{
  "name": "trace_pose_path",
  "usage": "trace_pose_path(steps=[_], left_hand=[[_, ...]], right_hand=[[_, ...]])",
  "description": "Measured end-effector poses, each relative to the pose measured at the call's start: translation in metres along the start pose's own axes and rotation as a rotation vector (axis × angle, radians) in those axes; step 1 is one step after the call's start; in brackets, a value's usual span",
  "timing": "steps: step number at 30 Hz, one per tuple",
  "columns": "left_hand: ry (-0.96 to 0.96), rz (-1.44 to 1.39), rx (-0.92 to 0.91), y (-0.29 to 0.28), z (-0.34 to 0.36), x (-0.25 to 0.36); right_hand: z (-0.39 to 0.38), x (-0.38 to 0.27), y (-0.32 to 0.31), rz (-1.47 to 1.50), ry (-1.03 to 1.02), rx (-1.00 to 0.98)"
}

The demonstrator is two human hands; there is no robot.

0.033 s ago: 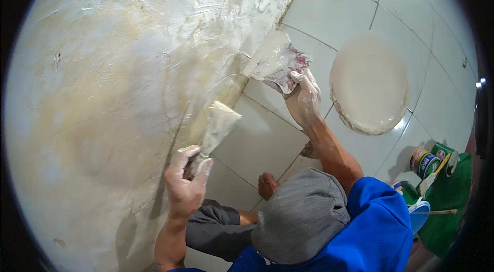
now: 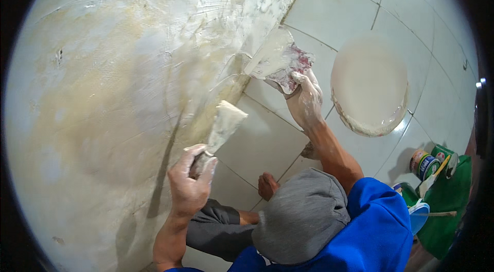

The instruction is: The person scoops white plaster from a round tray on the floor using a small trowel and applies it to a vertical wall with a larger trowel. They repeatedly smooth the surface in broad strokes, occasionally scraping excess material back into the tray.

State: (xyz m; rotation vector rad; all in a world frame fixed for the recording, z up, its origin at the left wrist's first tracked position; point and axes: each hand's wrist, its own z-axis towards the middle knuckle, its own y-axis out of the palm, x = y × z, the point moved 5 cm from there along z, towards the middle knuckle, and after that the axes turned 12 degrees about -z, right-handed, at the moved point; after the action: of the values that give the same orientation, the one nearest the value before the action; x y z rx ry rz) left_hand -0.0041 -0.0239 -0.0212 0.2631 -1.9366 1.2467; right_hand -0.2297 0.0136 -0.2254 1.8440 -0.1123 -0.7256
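Seen from above, my left hand (image 2: 189, 187) is closed around the handle of a putty knife (image 2: 226, 124), whose flat blade, coated with whitish paste, points up and away from me, in front of the lower wall. My right hand (image 2: 306, 99), smeared with white, grips a broad spreader (image 2: 275, 61), thumb on top; pale paste covers its blade and reddish patches show near my thumb. Its far edge is beside the foot of the wall (image 2: 118, 97), though I cannot tell whether they touch. The wall is patchy cream and white with streaks. To the right, on pale floor tiles (image 2: 257, 135), sits a round whitish container (image 2: 351, 124), its top blurred. Small paint tins (image 2: 424, 164) stand farther right, near a green sheet (image 2: 442, 231). My grey cap (image 2: 301, 220) fills the lower middle.
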Motion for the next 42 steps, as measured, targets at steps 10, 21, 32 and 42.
trace_pose_path(steps=[10,21,32,42], left_hand=[[0.226,0.121,0.002,0.025,0.028,0.019],[0.285,0.211,-0.025,0.032,0.032,0.026],[0.376,0.135,0.003,0.046,0.043,0.038],[0.412,0.001,0.103,0.049,0.058,0.053]], right_hand=[[-0.021,-0.009,0.036,0.069,-0.016,-0.03],[-0.031,0.003,0.02,-0.012,-0.084,-0.024],[-0.051,-0.004,0.025,-0.555,-0.19,-0.044],[-0.064,-0.01,0.031,-0.982,-0.144,-0.242]])
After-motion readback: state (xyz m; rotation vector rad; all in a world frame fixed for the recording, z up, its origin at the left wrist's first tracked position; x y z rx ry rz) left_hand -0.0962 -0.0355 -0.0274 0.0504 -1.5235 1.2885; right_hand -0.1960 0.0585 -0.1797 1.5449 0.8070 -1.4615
